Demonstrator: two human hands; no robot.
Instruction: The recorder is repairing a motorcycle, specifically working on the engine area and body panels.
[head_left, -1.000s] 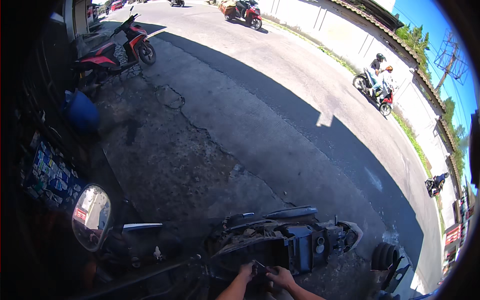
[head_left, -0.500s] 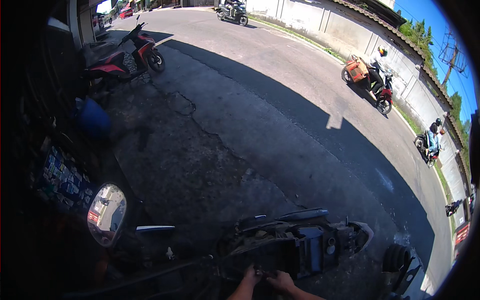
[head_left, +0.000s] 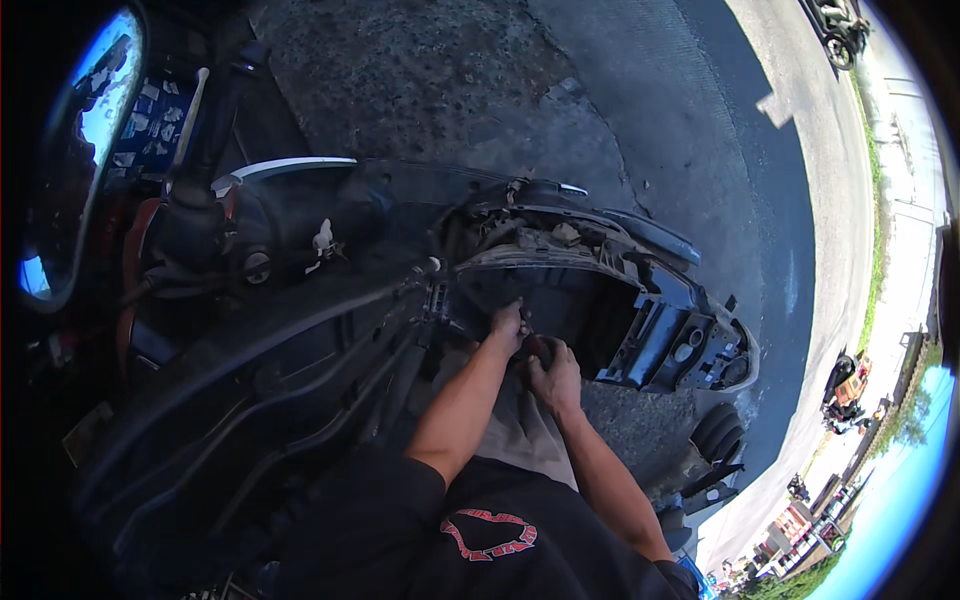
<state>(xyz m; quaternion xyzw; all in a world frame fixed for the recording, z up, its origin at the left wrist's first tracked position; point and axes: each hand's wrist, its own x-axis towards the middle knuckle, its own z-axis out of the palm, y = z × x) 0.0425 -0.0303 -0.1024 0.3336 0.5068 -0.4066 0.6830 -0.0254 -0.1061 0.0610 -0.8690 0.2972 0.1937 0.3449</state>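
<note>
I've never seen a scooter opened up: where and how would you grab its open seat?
Probably by the outer rim, near the end away from the hinge, from the person's left: the seat stands open, ribbed underside showing, that long edge exposed.

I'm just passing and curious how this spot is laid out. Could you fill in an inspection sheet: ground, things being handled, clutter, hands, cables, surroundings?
Surface: cracked, stained ground, mostly in shade.
Things handled: motorbike with its storage bay open; a small dark reddish object, too unclear to identify.
Clutter: black, ribbed, round-sided item on the ground behind the right hand's side of the motorbike.
Hands: left hand at the bay's near edge, its grip unclear; right hand closed on the reddish object.
Cables: nothing seen clearly; the bodywork is too dark.
Surroundings: sunlit road with another motorbike, and a pale wall beyond.
</note>
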